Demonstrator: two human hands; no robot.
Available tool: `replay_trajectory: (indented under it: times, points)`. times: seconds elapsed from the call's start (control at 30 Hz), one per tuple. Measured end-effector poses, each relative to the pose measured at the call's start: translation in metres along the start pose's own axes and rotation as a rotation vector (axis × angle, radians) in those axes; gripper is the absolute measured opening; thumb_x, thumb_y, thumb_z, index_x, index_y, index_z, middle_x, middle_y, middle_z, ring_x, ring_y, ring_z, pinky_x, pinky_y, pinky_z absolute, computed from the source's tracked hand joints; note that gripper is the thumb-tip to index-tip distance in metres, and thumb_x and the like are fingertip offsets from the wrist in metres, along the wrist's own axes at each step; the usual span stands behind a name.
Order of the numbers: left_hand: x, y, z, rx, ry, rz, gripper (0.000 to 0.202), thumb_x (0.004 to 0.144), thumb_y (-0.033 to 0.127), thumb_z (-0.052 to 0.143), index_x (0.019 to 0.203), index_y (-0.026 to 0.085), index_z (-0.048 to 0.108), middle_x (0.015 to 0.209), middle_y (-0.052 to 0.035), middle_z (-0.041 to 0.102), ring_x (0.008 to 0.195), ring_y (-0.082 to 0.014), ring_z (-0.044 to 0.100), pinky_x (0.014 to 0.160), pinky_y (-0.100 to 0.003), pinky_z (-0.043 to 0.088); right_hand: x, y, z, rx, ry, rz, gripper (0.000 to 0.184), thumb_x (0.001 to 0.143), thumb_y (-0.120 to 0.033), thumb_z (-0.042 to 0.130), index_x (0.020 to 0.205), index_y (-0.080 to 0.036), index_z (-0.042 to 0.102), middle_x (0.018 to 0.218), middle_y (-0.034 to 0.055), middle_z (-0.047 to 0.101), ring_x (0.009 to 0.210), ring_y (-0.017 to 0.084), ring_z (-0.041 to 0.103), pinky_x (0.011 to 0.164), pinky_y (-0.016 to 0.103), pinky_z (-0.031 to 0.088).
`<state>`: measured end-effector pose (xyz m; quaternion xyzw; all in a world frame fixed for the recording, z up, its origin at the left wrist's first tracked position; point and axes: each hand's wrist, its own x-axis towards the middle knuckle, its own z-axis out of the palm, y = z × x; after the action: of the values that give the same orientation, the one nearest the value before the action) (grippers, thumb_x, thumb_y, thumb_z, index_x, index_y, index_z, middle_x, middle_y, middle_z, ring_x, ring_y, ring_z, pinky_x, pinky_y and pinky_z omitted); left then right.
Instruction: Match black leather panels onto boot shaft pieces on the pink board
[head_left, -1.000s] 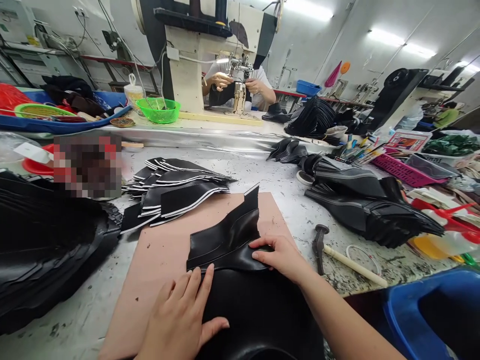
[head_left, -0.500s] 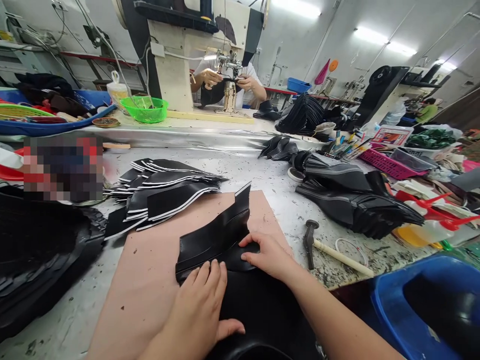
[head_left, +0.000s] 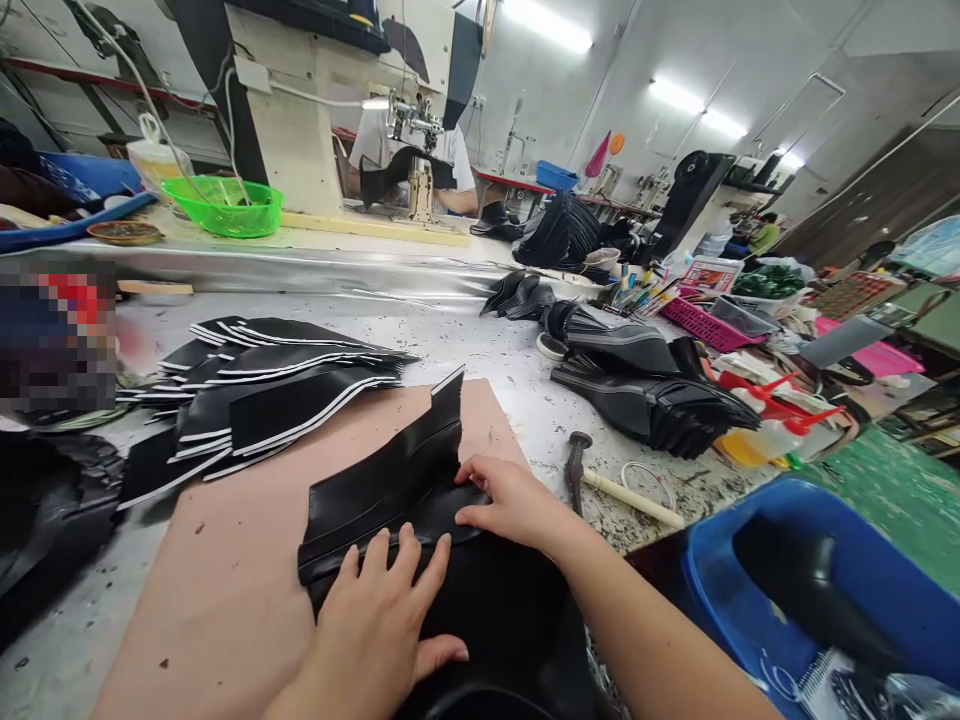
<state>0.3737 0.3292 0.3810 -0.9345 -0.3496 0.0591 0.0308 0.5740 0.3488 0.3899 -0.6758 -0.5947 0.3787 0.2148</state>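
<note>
Left hand (head_left: 382,610): lay flat, fingers spread, pressing the black leather piece (head_left: 390,480), grasping nothing.
Right hand (head_left: 510,500): fingertips pressed the piece's right edge.
Leather piece: lay on pink board (head_left: 225,560).
Hammer (head_left: 577,465): just right of board.

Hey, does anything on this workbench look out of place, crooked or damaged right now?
Nothing looks damaged. The black leather piece lies askew on the pink board, one corner sticking up, pressed flat by the left hand and right hand. The hammer lies loose on the speckled, scuffed table.
</note>
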Motion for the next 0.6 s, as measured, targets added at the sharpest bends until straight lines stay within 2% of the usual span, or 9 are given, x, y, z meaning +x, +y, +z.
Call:
replay_trajectory:
  times: [0.13, 0.23, 0.37, 0.47, 0.6]
  points:
    - [0.002, -0.002, 0.001, -0.001, 0.034, -0.008, 0.078, 0.060, 0.055, 0.076, 0.129, 0.029, 0.047, 0.122, -0.0181, 0.059, 0.107, -0.0388, 0.057, 0.084, -0.054, 0.051, -0.004, 0.017, -0.015, 0.089, -0.075, 0.043, 0.011, 0.076, -0.020, 0.061, 0.080, -0.021, 0.051, 0.068, -0.0043, 0.054, 0.061, 0.013, 0.053, 0.055, 0.024, 0.040]
    - [0.003, -0.004, 0.004, -0.008, 0.080, 0.007, 0.076, 0.059, 0.053, 0.077, 0.126, 0.029, 0.051, 0.118, -0.0182, 0.062, 0.103, -0.0386, 0.059, 0.080, -0.054, 0.053, -0.005, 0.028, -0.021, 0.149, -0.121, 0.050, 0.015, 0.073, -0.016, 0.062, 0.078, -0.021, 0.050, 0.067, -0.0061, 0.053, 0.059, 0.011, 0.053, 0.052, 0.021, 0.041]
    - [0.002, -0.007, 0.013, 0.024, 0.210, 0.053, 0.075, 0.057, 0.055, 0.078, 0.123, 0.027, 0.056, 0.112, -0.0193, 0.065, 0.096, -0.0392, 0.061, 0.073, -0.053, 0.054, -0.004, 0.038, -0.020, 0.167, -0.125, 0.074, 0.015, 0.072, -0.012, 0.062, 0.079, -0.020, 0.051, 0.066, -0.0056, 0.055, 0.061, 0.011, 0.056, 0.051, 0.020, 0.042]
    - [0.001, -0.007, 0.018, 0.047, 0.263, 0.068, 0.077, 0.056, 0.056, 0.078, 0.123, 0.025, 0.055, 0.111, -0.0199, 0.065, 0.095, -0.0397, 0.061, 0.072, -0.053, 0.054, -0.004, 0.038, -0.017, 0.138, -0.108, 0.090, 0.016, 0.070, -0.011, 0.065, 0.076, -0.019, 0.053, 0.065, -0.0053, 0.056, 0.061, 0.012, 0.057, 0.051, 0.020, 0.041]
    - [0.003, -0.002, 0.015, 0.075, 0.246, 0.060, 0.078, 0.057, 0.060, 0.075, 0.123, 0.024, 0.056, 0.108, -0.0214, 0.064, 0.093, -0.0389, 0.060, 0.071, -0.052, 0.053, -0.007, 0.027, -0.012, 0.039, -0.032, 0.089, 0.021, 0.065, -0.010, 0.069, 0.068, -0.019, 0.051, 0.064, -0.0059, 0.053, 0.061, 0.011, 0.052, 0.050, 0.020, 0.036]
